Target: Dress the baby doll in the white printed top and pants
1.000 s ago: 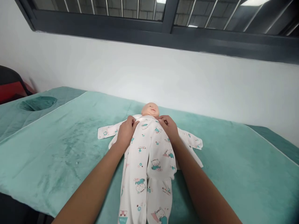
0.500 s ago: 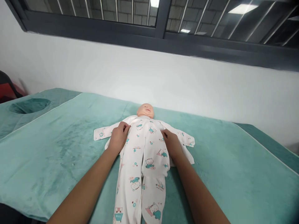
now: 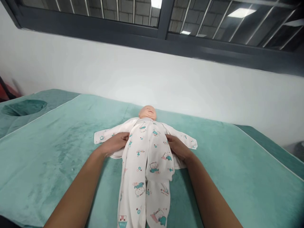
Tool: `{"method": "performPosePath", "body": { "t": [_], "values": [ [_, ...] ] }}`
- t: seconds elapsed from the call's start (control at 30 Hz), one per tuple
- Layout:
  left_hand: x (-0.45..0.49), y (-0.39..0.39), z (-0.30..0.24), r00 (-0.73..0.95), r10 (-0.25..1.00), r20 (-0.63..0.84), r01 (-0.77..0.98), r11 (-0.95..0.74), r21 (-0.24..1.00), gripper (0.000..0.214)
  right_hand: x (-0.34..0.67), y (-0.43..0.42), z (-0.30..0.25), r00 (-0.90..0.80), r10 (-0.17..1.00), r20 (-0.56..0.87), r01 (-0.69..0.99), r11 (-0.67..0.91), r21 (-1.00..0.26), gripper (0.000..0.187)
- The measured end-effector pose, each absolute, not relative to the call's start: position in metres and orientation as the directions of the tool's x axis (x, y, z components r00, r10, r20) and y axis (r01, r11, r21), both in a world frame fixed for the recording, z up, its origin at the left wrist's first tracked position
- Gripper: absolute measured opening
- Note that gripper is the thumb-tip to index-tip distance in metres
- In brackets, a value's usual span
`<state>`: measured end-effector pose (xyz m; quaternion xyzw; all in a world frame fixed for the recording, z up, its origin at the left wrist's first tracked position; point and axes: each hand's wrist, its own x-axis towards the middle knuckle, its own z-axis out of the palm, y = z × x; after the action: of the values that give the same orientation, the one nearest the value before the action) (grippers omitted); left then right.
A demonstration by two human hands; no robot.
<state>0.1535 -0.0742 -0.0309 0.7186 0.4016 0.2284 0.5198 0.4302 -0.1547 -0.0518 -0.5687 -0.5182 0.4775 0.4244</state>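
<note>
A baby doll lies on its back, its bare head toward the wall. White baby pants with cat prints reach up over its chest, legs pointing toward me. Under them is a matching baby top, sleeves spread to both sides. My left hand is closed at the left edge of the pants, thumb and fingers pinched together. Opposite it, my right hand is closed at the right edge, its fingertips partly tucked behind the cloth. The doll's body and limbs are hidden by the clothing.
A green plush cover lies over the bed, with a round face hole at the far left. Behind stands a white wall below a dark-framed, barred window. Something red shows at the left edge.
Both hands have moved slightly down along the edges of the pants. My left wrist has swung outward to the left, and my right fingers reach further in at the edge.
</note>
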Motion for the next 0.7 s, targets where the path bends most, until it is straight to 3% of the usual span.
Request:
{"method": "performPosePath", "body": {
  "t": [0.27, 0.47, 0.7],
  "values": [
    [0.159, -0.082, -0.026, 0.610, 0.788, -0.085, 0.253, -0.092, 0.963, 0.025, 0.425, -0.155, -0.055, 0.045, 0.998, -0.043, 0.047, -0.046, -0.998, 0.038],
    [0.163, -0.080, -0.039, 0.680, 0.721, -0.133, 0.137, 0.053, 0.989, 0.032, 0.419, -0.151, -0.060, 0.071, 0.989, -0.126, -0.116, -0.118, -0.986, 0.045],
    [0.164, -0.083, -0.040, 0.668, 0.715, -0.205, 0.079, 0.206, 0.975, 0.039, 0.411, -0.158, -0.047, 0.087, 0.993, -0.083, -0.026, -0.081, -0.996, 0.038]
  ]
}}
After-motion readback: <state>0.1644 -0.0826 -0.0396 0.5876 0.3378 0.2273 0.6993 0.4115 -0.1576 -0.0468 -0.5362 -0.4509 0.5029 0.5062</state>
